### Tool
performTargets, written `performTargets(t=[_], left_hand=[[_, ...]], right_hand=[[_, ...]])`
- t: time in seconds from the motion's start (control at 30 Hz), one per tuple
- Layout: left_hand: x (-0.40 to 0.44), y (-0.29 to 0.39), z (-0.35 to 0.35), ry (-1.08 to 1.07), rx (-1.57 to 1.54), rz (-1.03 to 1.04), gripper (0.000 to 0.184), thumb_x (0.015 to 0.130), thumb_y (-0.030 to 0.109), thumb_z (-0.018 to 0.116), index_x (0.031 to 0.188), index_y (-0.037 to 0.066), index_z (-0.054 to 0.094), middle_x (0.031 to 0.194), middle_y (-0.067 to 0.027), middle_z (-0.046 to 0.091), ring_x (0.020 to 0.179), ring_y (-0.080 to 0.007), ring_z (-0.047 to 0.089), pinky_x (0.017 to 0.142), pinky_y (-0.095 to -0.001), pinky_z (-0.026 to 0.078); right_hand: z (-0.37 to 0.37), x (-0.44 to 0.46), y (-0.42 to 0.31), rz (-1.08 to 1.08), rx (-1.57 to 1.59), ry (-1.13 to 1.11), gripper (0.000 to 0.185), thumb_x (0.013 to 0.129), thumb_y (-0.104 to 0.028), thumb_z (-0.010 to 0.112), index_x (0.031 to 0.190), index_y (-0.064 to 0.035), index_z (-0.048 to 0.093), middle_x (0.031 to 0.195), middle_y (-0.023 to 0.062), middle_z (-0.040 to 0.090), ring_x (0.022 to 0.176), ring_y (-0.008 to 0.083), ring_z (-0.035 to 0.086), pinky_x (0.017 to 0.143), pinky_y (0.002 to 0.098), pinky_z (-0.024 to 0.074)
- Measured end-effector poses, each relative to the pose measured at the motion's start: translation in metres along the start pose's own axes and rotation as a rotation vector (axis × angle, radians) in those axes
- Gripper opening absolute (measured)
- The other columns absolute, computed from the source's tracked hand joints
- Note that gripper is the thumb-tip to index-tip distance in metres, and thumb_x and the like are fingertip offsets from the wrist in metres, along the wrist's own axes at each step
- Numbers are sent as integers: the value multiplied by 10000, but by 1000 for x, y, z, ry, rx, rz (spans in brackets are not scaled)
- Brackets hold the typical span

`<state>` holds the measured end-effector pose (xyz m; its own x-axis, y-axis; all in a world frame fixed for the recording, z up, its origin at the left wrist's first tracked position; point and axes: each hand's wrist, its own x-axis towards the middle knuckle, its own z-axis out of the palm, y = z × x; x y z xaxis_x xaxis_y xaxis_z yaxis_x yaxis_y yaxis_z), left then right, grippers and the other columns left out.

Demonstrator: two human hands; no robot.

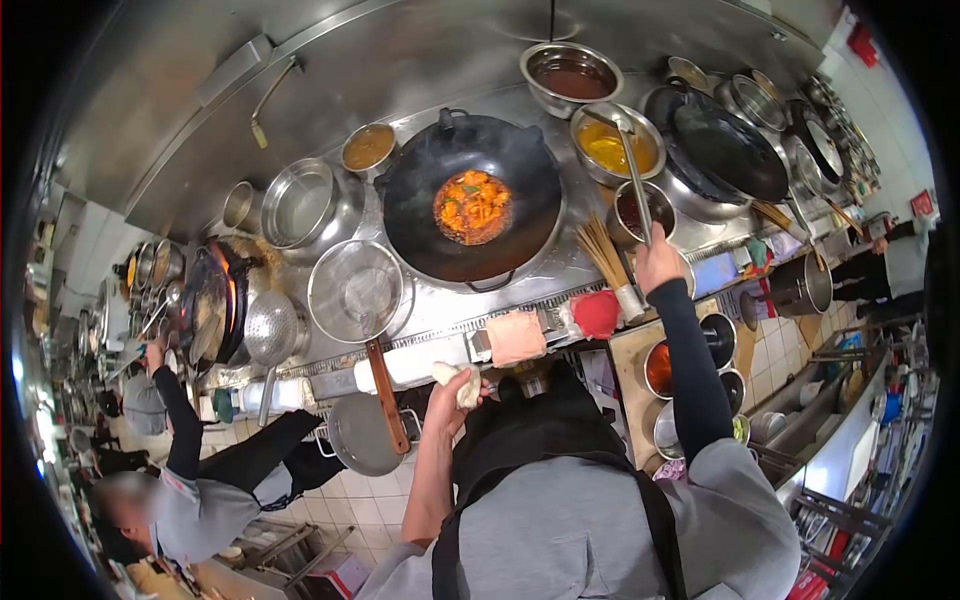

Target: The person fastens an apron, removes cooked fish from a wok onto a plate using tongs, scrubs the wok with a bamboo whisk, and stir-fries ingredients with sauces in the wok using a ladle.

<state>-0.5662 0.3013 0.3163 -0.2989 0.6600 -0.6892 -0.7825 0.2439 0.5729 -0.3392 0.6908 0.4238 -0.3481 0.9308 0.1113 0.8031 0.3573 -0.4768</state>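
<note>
My right hand is wrapped round the long handle of a ladle. The ladle's head is over a metal bowl of yellow oil; whether it dips in I cannot tell. Near my body, my left hand grips a crumpled off-white cloth. Ahead of me sits a black wok with red-orange food in sauce in its middle, steam rising from it. Neither hand touches the wok.
A wooden-handled strainer lies left of the wok. Bamboo sticks, folded cloths and a pot of dark sauce are close by on the right. A co-worker stands at another wok with flames on the left.
</note>
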Motion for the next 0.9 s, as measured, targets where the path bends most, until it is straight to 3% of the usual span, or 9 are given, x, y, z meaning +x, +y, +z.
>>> performTargets(t=[0.07, 0.13, 0.23, 0.27, 0.33, 0.43, 0.53, 0.63, 0.9], left_hand=[[13, 15, 10, -19, -55, 9, 341, 1046, 288, 594, 1211, -9, 619, 985, -153, 736, 828, -224, 718, 660, -307, 567], [31, 40, 31, -31, -89, 21, 333, 1047, 316, 586, 1199, 20, 598, 984, -161, 716, 809, -223, 694, 643, -292, 547], [84, 60, 44, -169, -183, 25, 495, 1063, 532, 515, 1170, 54, 593, 926, -140, 685, 752, -226, 657, 537, -264, 488], [93, 71, 58, -145, -128, 43, 536, 1043, 620, 497, 1097, 95, 593, 851, -119, 659, 707, -235, 639, 503, -288, 467], [110, 83, 87, 0, -104, -24, 517, 1032, 636, 495, 1016, 125, 570, 774, -95, 619, 647, -245, 619, 484, -312, 450], [149, 87, 101, 134, -70, -95, 458, 1022, 594, 519, 990, 138, 548, 739, -86, 594, 602, -253, 601, 477, -339, 447], [206, 72, 78, 95, -137, -195, 271, 948, 332, 664, 1021, 110, 526, 776, -96, 584, 603, -253, 605, 455, -289, 435], [168, 66, 108, 207, -183, -8, 238, 944, 235, 664, 1055, 86, 516, 870, -118, 587, 628, -251, 613, 442, -260, 423], [70, 99, 128, 59, -276, 2, 238, 994, 220, 612, 1147, 52, 541, 924, -110, 632, 668, -224, 637, 449, -259, 439]], right_hand=[[16, -12, -11, -175, 342, 57, 390, 941, -146, 636, 1264, 39, 518, 964, 349, 686, 792, 505, 685, 735, 561, 541], [13, -2, -37, 200, 878, -401, 435, 938, -156, 652, 1302, 39, 518, 984, 334, 688, 809, 480, 691, 745, 529, 544], [60, 2, -58, 170, 879, -452, 417, 931, -168, 668, 1272, 42, 552, 982, 299, 696, 891, 449, 691, 804, 493, 539], [76, -9, -66, -95, 505, -209, 385, 932, -174, 665, 1235, 43, 567, 979, 299, 691, 904, 449, 688, 816, 490, 536], [72, -52, -67, -188, 474, -166, 397, 933, -202, 657, 1231, 46, 574, 982, 311, 677, 920, 456, 682, 828, 485, 533], [25, -95, -56, 85, 629, -482, 385, 951, -196, 634, 1250, 42, 591, 1034, 317, 677, 1038, 450, 675, 891, 487, 520], [6, -114, -40, -59, 527, -462, 410, 955, -175, 633, 1305, 32, 580, 1082, 304, 684, 1045, 451, 677, 908, 474, 525], [-30, -120, -40, -259, 415, -472, 439, 952, -158, 635, 1347, 21, 564, 1109, 293, 685, 1048, 468, 665, 917, 483, 525], [-85, -87, -65, -386, 165, -710, 350, 937, -160, 638, 1244, 0, 587, 1014, 280, 688, 997, 488, 651, 858, 540, 509]])
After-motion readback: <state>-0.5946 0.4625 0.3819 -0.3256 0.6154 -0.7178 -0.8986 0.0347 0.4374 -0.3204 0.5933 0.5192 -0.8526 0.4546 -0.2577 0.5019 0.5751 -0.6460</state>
